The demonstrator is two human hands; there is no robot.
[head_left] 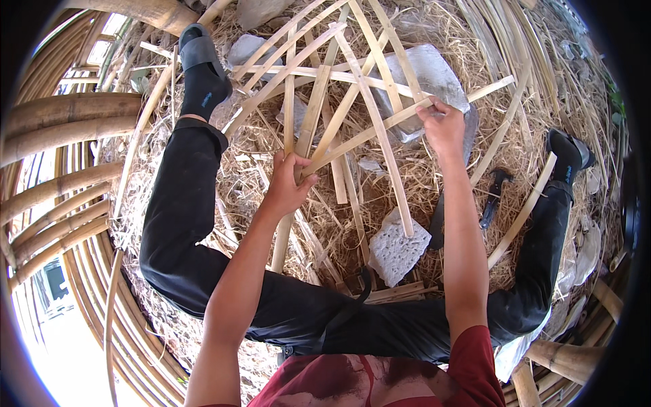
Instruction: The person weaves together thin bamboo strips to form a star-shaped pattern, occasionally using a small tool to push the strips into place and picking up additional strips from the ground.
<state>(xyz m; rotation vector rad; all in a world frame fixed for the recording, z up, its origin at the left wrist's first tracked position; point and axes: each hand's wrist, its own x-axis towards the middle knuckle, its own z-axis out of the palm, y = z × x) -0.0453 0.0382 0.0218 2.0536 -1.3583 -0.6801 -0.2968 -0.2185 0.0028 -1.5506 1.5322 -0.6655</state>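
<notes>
Bamboo strip (405, 117) aslant toward upper right

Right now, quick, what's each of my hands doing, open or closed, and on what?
Left hand: closed, pinching a pale bamboo strip.
Right hand: closed, pinching the same strip farther up.

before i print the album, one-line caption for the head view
Left hand and right hand hold a thin pale strip across other strips, over straw and stones.
</notes>
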